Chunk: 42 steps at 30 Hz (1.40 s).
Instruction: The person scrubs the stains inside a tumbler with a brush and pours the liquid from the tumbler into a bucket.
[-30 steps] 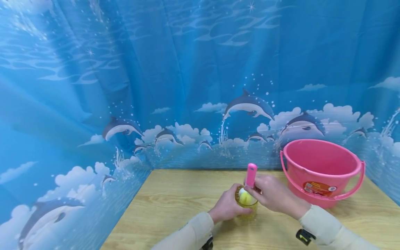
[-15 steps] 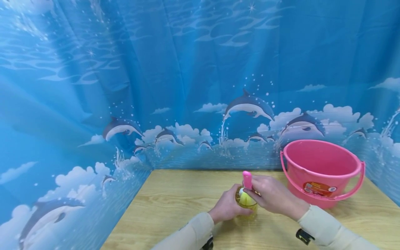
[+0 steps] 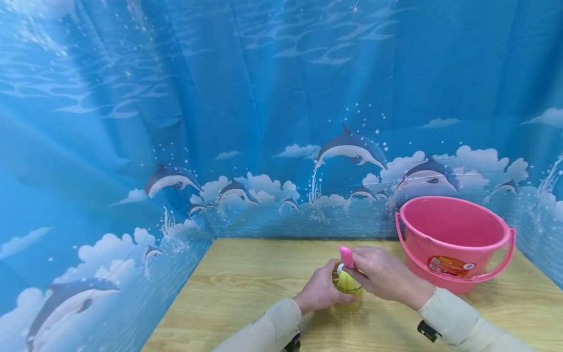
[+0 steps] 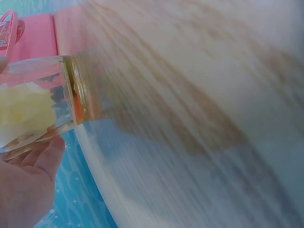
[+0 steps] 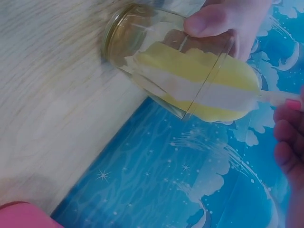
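A clear amber-tinted drinking glass [image 3: 353, 300] stands on the wooden table, and my left hand [image 3: 317, 292] grips it around the side. Inside it sits the yellow and white sponge head [image 5: 209, 92] of a cup brush, its top showing above the rim. My right hand [image 3: 383, 274] holds the brush by its pink handle [image 3: 346, 256] just above the glass. In the right wrist view the white stem [image 5: 273, 97] runs from the sponge toward my right fingers. The left wrist view shows the sponge through the glass wall, above the thick base.
A large pink bucket [image 3: 455, 264] with its handle hanging down in front stands to the right of my right hand. The wooden table [image 3: 246, 274] reaches back to a blue dolphin-print curtain [image 3: 264, 122], which also runs along the left side.
My right hand has pushed the brush lower into the glass and tilted its pink handle slightly left. My left hand and the glass have stayed in place.
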Tool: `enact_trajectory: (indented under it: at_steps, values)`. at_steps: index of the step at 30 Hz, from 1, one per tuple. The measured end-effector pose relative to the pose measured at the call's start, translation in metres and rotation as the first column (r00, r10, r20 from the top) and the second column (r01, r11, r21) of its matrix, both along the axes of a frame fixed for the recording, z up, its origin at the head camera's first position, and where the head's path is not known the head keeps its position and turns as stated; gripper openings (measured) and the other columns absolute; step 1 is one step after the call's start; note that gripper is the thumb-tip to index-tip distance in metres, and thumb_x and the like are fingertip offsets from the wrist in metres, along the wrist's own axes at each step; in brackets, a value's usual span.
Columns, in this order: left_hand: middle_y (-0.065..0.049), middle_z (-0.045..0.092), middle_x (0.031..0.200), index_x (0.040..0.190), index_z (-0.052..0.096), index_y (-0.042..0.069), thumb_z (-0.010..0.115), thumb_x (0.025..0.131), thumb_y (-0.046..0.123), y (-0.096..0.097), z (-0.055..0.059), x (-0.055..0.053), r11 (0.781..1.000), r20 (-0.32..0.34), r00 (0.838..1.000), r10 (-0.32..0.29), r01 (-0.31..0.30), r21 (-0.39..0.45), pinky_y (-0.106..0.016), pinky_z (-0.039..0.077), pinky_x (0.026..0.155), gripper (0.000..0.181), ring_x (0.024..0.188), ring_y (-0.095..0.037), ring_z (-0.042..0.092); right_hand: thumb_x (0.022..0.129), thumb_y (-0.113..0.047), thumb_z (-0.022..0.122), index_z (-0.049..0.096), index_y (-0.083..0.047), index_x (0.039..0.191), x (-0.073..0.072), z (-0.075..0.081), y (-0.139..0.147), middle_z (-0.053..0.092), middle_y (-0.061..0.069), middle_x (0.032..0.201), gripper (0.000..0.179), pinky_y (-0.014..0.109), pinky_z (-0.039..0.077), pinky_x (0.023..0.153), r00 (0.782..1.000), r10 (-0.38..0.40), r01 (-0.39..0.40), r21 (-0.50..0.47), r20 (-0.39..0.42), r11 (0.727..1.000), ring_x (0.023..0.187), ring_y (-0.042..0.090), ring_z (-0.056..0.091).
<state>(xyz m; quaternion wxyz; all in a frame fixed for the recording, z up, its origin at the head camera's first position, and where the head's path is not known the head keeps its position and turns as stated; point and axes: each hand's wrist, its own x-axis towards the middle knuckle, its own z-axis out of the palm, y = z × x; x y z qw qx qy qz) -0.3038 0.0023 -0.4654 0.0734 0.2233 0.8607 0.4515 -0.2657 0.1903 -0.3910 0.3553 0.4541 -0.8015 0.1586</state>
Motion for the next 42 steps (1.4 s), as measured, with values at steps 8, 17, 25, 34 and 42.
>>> enact_trajectory:
  at_steps: [8,17,25,34,42]
  values:
    - [0.015,0.065,0.117,0.137,0.051,0.035,0.095,0.065,0.031,-0.0004,0.0003,0.0015,1.0,-0.026,1.0,-0.014,0.014,0.003,-0.022,0.051,0.087,0.084,0.098,0.0,0.06,0.086,-0.016,0.077,0.068,-0.015,0.101,-0.0002,-0.0025,0.0008,0.058,-0.012,0.076,0.018,0.01,0.045,0.061,0.997,0.041,-0.038,0.042,-0.063,0.998,0.067,-0.003,0.051]
    - [0.014,0.062,0.13,0.14,0.049,0.034,0.095,0.065,0.036,-0.0002,0.0013,0.0027,0.999,-0.05,0.999,-0.004,0.002,-0.041,-0.027,0.05,0.097,0.088,0.11,-0.002,0.059,0.084,-0.013,0.077,0.068,-0.015,0.111,0.001,-0.0042,0.0013,0.063,-0.012,0.082,0.029,0.013,0.05,0.066,0.998,0.045,-0.043,0.058,-0.04,0.997,0.072,-0.002,0.056]
    - [0.019,0.059,0.132,0.134,0.053,0.038,0.094,0.066,0.034,0.0003,0.002,0.0025,0.999,-0.041,0.999,-0.029,0.028,-0.032,-0.031,0.05,0.1,0.079,0.117,-0.004,0.057,0.081,-0.012,0.078,0.069,-0.016,0.114,0.0023,-0.0054,0.0013,0.067,-0.011,0.089,0.034,0.017,0.054,0.071,0.998,0.05,-0.048,0.064,-0.039,0.997,0.078,0.0,0.06]
    - [0.021,0.059,0.129,0.128,0.054,0.039,0.095,0.065,0.034,0.0012,-0.0012,0.0021,1.0,-0.013,1.0,-0.022,0.022,-0.021,-0.032,0.051,0.097,0.075,0.115,-0.005,0.058,0.082,-0.012,0.078,0.069,-0.019,0.113,0.0017,-0.0064,0.0015,0.066,-0.012,0.089,0.033,0.015,0.053,0.071,0.997,0.074,-0.072,0.049,-0.02,0.996,0.079,-0.001,0.061]
    - [0.018,0.061,0.128,0.14,0.045,0.038,0.095,0.066,0.031,0.003,-0.0009,0.0004,1.0,-0.011,1.0,-0.027,0.027,-0.004,-0.028,0.051,0.096,0.089,0.112,-0.003,0.059,0.083,-0.012,0.08,0.066,-0.019,0.099,0.0022,0.0009,0.0001,0.066,-0.011,0.083,0.022,0.015,0.053,0.066,0.998,0.01,-0.014,0.064,0.055,0.998,0.074,0.001,0.061]
